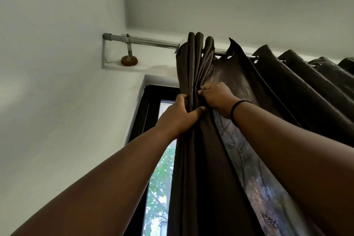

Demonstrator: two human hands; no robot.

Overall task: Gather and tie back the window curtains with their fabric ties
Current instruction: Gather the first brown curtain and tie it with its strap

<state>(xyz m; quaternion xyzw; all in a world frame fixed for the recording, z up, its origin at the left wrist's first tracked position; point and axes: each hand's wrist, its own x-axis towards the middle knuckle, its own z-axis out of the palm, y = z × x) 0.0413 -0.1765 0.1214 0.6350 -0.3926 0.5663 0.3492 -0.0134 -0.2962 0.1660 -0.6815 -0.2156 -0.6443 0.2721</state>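
A dark brown curtain (272, 82) hangs by eyelets from a metal rod (151, 41) above the window. Its left edge is bunched into tight folds (193, 63). My left hand (180, 115) grips those folds from the left, thumb across the front. My right hand (216, 97) is a fist closed on the adjoining fold just to the right, a black band on its wrist. Both hands are raised high, close below the rod. No fabric tie is visible.
The rod's bracket with a round wooden base (129, 60) is fixed to the white wall at the left. A dark window frame (145, 113) shows uncovered glass (159, 178) with green trees outside. The ceiling is close overhead.
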